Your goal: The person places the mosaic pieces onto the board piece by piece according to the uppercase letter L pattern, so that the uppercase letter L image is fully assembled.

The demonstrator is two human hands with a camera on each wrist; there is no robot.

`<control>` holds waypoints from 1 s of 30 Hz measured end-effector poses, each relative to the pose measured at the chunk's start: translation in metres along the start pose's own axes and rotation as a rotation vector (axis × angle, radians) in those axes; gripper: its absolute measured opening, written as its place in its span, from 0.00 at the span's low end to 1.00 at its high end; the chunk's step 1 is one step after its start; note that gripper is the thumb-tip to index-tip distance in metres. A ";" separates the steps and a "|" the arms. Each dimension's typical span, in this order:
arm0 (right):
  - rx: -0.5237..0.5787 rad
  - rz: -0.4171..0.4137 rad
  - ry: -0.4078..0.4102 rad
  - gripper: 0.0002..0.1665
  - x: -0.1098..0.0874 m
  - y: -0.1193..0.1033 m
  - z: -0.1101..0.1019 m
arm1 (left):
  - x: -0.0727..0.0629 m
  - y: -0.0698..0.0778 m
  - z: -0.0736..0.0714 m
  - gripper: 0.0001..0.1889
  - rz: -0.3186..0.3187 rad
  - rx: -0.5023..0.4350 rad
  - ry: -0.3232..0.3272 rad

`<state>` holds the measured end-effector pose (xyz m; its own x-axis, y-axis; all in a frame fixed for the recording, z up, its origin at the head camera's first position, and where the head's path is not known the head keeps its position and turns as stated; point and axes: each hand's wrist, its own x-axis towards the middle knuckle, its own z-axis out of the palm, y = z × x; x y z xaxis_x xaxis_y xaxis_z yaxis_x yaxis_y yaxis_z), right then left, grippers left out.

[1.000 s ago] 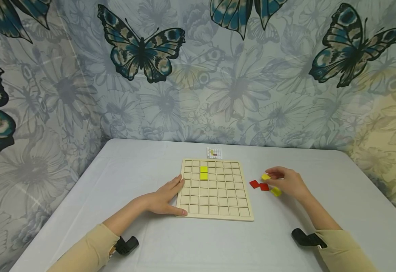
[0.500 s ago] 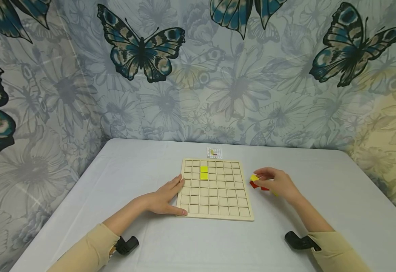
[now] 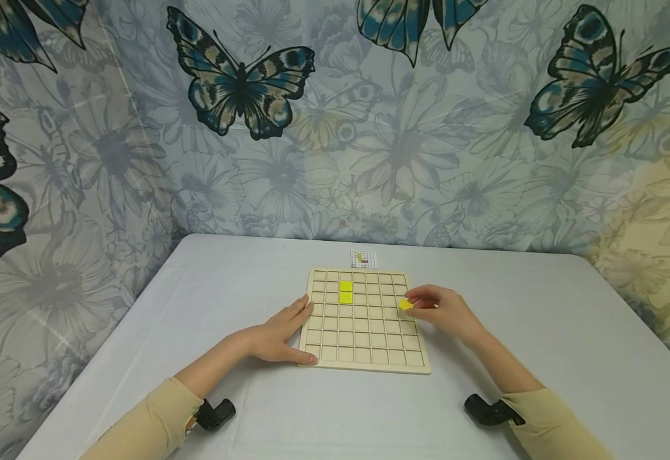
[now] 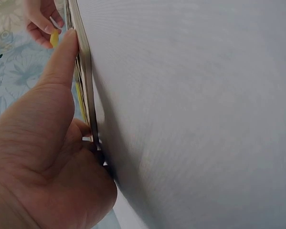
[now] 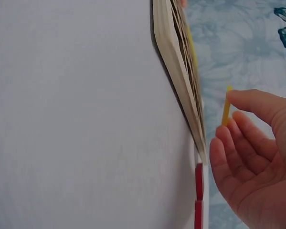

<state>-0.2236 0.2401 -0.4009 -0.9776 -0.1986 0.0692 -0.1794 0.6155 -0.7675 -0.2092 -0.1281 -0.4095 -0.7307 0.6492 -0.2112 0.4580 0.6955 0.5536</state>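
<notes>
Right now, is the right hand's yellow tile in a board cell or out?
Out: the right hand pinches the yellow tile, and both wrist views show a gap between tile and board.

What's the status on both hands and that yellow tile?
Left hand on wooden board, left side. Right hand pinching yellow tile, raised near board's right edge. No obstruction visible.

Your white-covered table (image 3: 243, 275) stands in a corner, with a backdrop (image 3: 289, 198) of printed butterflies (image 3: 241, 83) and flowers (image 3: 114, 153) rising along its far and left sides. That and the black cameras (image 3: 215, 415) on your wrists suggest a recording set-up; whether home or studio, you cannot tell.
</notes>
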 end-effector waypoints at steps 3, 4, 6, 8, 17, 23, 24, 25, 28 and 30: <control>0.016 -0.014 -0.017 0.21 0.002 -0.004 0.006 | 0.001 0.000 0.000 0.57 0.002 -0.005 -0.001; 0.016 -0.016 -0.022 0.22 0.003 -0.006 0.008 | 0.001 0.000 0.000 0.57 0.002 -0.006 0.000; 0.017 -0.017 -0.032 0.22 0.005 -0.009 0.012 | 0.002 0.000 0.000 0.57 0.001 0.000 -0.003; 0.015 -0.019 -0.043 0.21 0.008 -0.013 0.017 | 0.002 0.000 0.000 0.57 0.001 0.006 -0.003; 0.011 -0.054 -0.091 0.18 0.018 -0.035 0.039 | 0.002 -0.002 0.001 0.58 -0.011 0.013 -0.007; -0.012 -0.122 -0.122 0.16 0.024 -0.043 0.052 | 0.003 -0.002 0.002 0.57 -0.006 0.013 0.000; -0.014 -0.133 -0.127 0.16 0.025 -0.044 0.054 | 0.003 -0.002 0.002 0.57 -0.005 0.015 0.001; -0.017 -0.143 -0.130 0.15 0.026 -0.045 0.055 | 0.002 -0.002 0.001 0.57 -0.006 0.016 0.001; -0.018 -0.155 -0.141 0.15 0.027 -0.049 0.060 | 0.002 -0.002 0.001 0.57 -0.006 0.022 0.001; -0.010 -0.161 -0.149 0.14 0.028 -0.051 0.063 | 0.002 -0.002 0.001 0.57 -0.005 0.022 0.001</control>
<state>-0.2351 0.1556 -0.4002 -0.9093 -0.4052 0.0947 -0.3336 0.5740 -0.7478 -0.2109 -0.1276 -0.4118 -0.7336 0.6452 -0.2135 0.4652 0.7057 0.5345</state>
